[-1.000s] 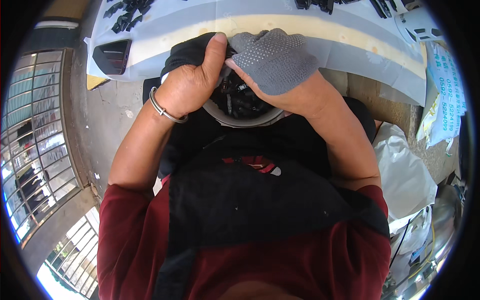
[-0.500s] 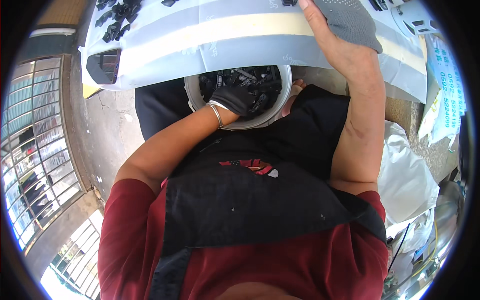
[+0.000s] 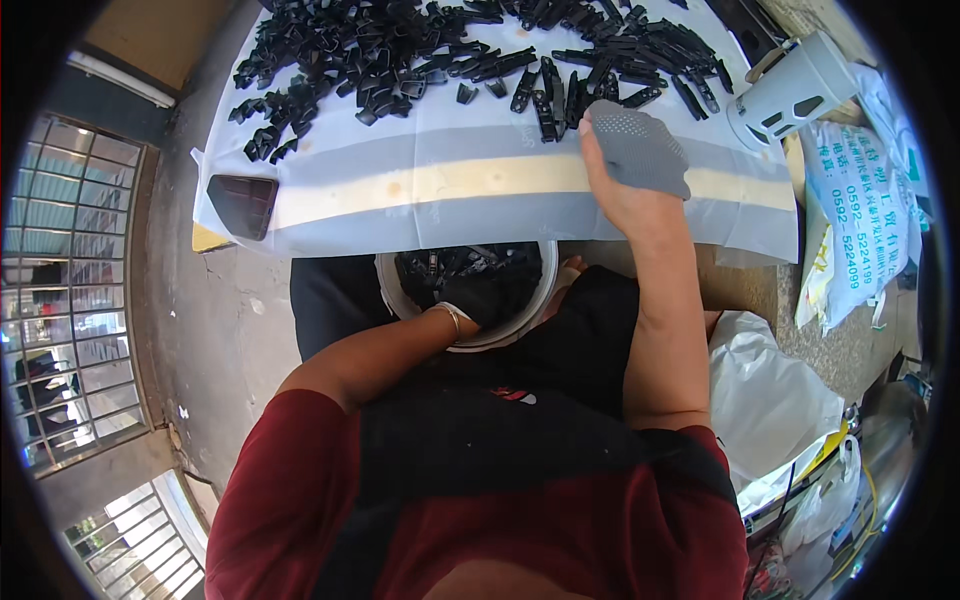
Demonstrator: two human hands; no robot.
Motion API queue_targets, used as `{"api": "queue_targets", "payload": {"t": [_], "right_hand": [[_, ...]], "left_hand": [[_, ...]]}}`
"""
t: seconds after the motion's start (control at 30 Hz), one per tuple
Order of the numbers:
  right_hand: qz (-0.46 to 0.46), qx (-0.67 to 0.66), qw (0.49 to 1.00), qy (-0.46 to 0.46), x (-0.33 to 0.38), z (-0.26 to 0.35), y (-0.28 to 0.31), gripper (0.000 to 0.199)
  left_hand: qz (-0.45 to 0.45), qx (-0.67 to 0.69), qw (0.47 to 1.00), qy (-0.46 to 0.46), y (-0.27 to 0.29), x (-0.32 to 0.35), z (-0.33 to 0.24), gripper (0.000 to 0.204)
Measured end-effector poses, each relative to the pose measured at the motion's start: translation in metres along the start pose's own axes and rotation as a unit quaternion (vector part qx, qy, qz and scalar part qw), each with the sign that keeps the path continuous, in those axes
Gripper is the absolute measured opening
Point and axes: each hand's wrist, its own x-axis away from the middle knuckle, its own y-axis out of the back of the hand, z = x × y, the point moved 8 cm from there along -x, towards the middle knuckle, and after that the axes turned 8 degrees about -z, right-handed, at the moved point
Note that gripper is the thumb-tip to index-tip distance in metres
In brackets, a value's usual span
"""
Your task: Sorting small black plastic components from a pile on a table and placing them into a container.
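Two hands of the person are well apart from each other. The left hand [image 3: 476,302], in a dark glove and with a bracelet [image 3: 454,318] at its wrist, is down inside a pale round bucket [image 3: 387,290], which stands below the near edge of the desk [image 3: 420,226]. Its fingers are sunk among black plastic parts [image 3: 440,264], so I cannot tell if they hold one. The right hand [image 3: 636,150], in a grey dotted glove with the thumb bare, is over the desk, right of the middle and inward from the near edge. Its thumb is beside some long black pieces [image 3: 546,108]; the glove hides the other fingers, and I cannot say whether they grip something. A big heap of short black pieces [image 3: 340,50] lies toward the left edge. A dark phone [image 3: 243,206] lies at the near left corner, and a tilted white container [image 3: 800,92] with cut-out holes is at the right edge.
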Motion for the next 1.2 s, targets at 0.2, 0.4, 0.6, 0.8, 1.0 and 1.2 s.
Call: {"api": "queue_targets", "payload": {"t": [0.2,0.4,0.6,0.8,1.0,1.2], "right_hand": [[0.044,0.063,0.995,0.068,-0.008,0.031,-0.033,0.033],[0.039,0.117,0.987,0.099,0.003,0.024,-0.043,0.029],[0.042,0.122,0.986,0.101,0.012,0.033,-0.030,0.027],[-0.171,-0.234,0.948,0.132,0.006,0.033,0.003,0.003],[-0.066,0.037,0.979,0.191,0.006,0.049,-0.001,0.005],[0.087,0.074,0.990,0.088,0.010,0.036,-0.022,0.027]], "left_hand": [[-0.110,0.089,0.990,-0.001,0.053,0.002,-0.014,0.038],[-0.044,-0.013,0.999,0.019,0.093,0.009,-0.026,0.039],[-0.224,-0.075,0.972,0.006,0.080,0.026,0.010,0.026],[-0.218,-0.001,0.976,0.025,0.052,0.024,0.053,0.015],[-0.274,0.005,0.959,-0.071,0.076,0.015,0.011,0.016],[-0.051,-0.049,0.995,0.074,0.042,-0.032,0.007,0.031]]}}
